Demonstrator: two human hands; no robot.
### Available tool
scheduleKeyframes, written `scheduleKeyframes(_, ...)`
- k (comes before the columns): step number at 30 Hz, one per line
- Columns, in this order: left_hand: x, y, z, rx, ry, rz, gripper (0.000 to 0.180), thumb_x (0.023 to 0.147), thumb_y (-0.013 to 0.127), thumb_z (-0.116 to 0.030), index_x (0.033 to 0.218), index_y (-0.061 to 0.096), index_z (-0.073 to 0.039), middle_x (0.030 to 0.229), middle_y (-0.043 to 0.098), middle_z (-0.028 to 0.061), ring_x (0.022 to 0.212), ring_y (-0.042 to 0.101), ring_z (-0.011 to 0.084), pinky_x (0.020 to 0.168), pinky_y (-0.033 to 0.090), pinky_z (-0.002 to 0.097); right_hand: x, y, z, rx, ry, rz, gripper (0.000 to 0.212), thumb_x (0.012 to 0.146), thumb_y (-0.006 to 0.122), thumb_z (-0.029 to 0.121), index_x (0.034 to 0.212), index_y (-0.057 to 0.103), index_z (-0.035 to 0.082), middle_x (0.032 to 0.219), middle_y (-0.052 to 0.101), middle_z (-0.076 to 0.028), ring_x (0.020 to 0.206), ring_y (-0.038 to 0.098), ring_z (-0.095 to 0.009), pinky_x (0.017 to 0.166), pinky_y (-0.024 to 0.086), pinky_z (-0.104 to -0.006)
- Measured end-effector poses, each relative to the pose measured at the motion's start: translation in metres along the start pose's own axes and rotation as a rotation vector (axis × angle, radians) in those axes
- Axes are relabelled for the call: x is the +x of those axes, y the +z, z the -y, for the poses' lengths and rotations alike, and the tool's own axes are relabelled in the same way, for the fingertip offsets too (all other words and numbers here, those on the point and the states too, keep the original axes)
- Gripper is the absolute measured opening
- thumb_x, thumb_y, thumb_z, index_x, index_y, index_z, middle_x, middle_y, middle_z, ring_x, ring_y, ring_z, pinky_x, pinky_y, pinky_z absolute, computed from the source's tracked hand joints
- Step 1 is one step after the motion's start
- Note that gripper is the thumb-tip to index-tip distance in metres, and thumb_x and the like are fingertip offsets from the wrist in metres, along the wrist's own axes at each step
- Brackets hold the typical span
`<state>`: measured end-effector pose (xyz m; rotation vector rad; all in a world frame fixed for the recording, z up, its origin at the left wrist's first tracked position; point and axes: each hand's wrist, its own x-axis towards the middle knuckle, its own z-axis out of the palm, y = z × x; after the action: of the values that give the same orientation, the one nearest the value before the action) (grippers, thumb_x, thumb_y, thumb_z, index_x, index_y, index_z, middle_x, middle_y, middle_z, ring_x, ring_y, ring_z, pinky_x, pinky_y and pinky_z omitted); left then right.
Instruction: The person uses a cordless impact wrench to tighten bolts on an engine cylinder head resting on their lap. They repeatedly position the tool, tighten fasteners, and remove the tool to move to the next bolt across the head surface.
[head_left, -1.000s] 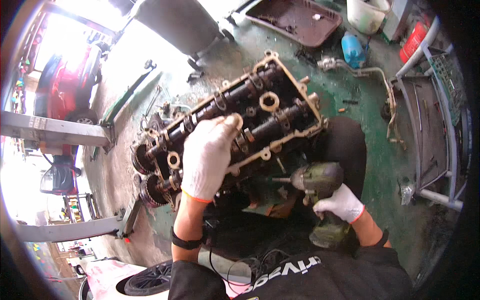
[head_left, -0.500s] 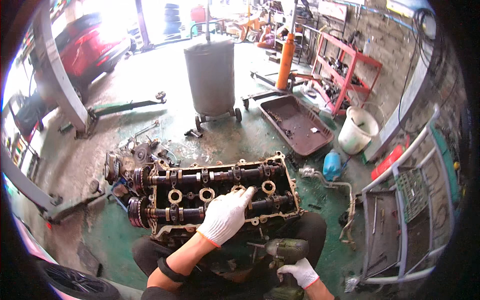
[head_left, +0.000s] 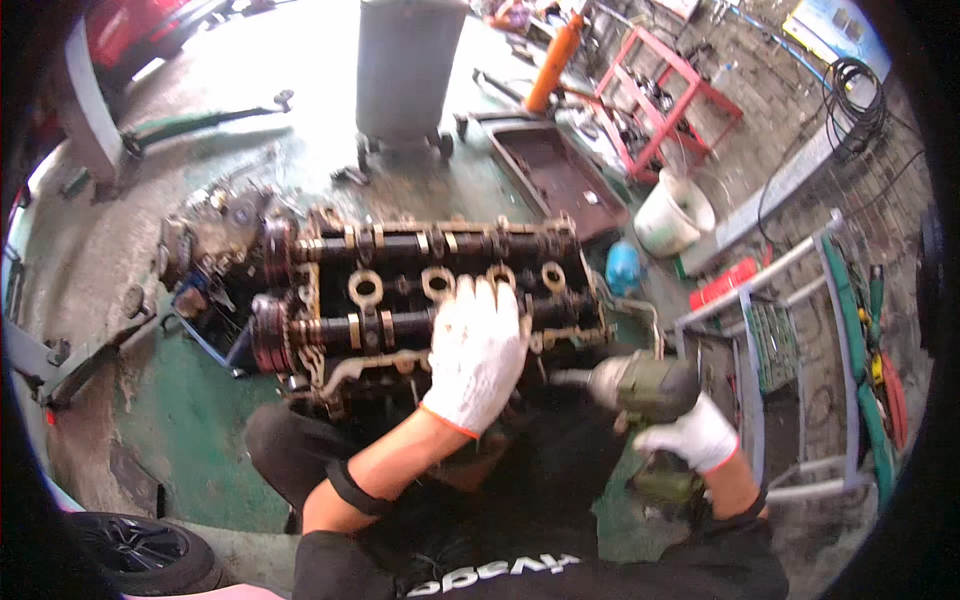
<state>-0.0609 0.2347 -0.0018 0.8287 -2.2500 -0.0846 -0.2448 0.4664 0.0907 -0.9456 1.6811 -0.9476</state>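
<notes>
A cylinder head with two dark camshafts lies in front of my knees. My left hand, in a white knit glove with an orange cuff, rests over the middle of the nearer camshaft. Its fingers stretch forward beside the round openings, and the palm hides that part of the head. On the right, my gloved right hand grips the handle of a dark green cordless impact wrench. The wrench's nose points left toward the cylinder head's near edge, apart from my left hand.
Behind the head stand a grey wheeled drum and a brown drip tray. To the right are a white bucket, a blue jug and a grey metal tool rack. Greasy parts lie left; a wheel sits lower left.
My view has tilted down and shifted right. My right hand has raised the impact wrench closer to the cylinder head's right end. My left hand stays over the nearer camshaft, its fingers repositioned.
</notes>
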Motion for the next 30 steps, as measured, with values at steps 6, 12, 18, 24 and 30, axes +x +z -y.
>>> scheduleKeyframes(6,-0.008,-0.002,0.041,-0.015,-0.011,0.161,0.032,0.088,0.074,-0.032,0.1,0.068,-0.004,0.108,0.064,0.0147,0.105,0.06,0.0311,0.094,0.046,0.044,-0.003,0.007,0.092,-0.011,0.043,-0.053,0.076,0.076,0.084,-0.009,0.144,0.052,0.0,0.127,0.07,-0.011,0.11,0.07,-0.022,0.098,0.056,-0.0395)
scheduleKeyframes(12,-0.02,0.004,0.051,-0.048,0.02,0.113,0.038,0.088,0.073,-0.033,0.113,0.069,-0.005,0.116,0.063,0.0107,0.11,0.059,0.0275,0.089,0.046,0.0408,0.031,0.029,0.146,-0.298,0.027,-0.148,0.054,0.084,0.078,-0.003,0.135,0.06,-0.001,0.106,0.076,-0.012,0.077,0.07,-0.015,0.066,0.057,-0.03)
scheduleKeyframes(18,-0.026,0.009,0.052,-0.029,0.026,0.09,0.039,0.089,0.072,-0.031,0.118,0.067,-0.005,0.119,0.062,0.0138,0.116,0.057,0.0292,0.092,0.045,0.0409,0.065,0.03,0.15,-0.271,0.075,-0.219,0.051,0.077,0.076,-0.005,0.127,0.063,-0.004,0.095,0.076,-0.017,0.067,0.07,-0.018,0.06,0.057,-0.0312)
scheduleKeyframes(24,-0.025,0.009,0.053,-0.033,0.037,0.087,0.041,0.089,0.071,-0.031,0.12,0.067,-0.004,0.12,0.063,0.0149,0.114,0.058,0.0301,0.091,0.045,0.0415,0.078,0.023,0.137,-0.267,0.01,-0.175,0.045,0.081,0.08,-0.001,0.125,0.068,-0.001,0.1,0.077,-0.01,0.076,0.069,-0.013,0.069,0.057,-0.0289)
scheduleKeyframes(30,-0.026,0.009,0.052,-0.031,0.039,0.073,0.041,0.089,0.072,-0.031,0.12,0.067,-0.004,0.12,0.063,0.0152,0.114,0.058,0.0301,0.091,0.045,0.0418,0.081,0.025,0.138,-0.218,0.135,-0.13,0.049,0.078,0.074,-0.007,0.126,0.064,-0.004,0.1,0.076,-0.019,0.068,0.07,-0.018,0.06,0.058,-0.0298)
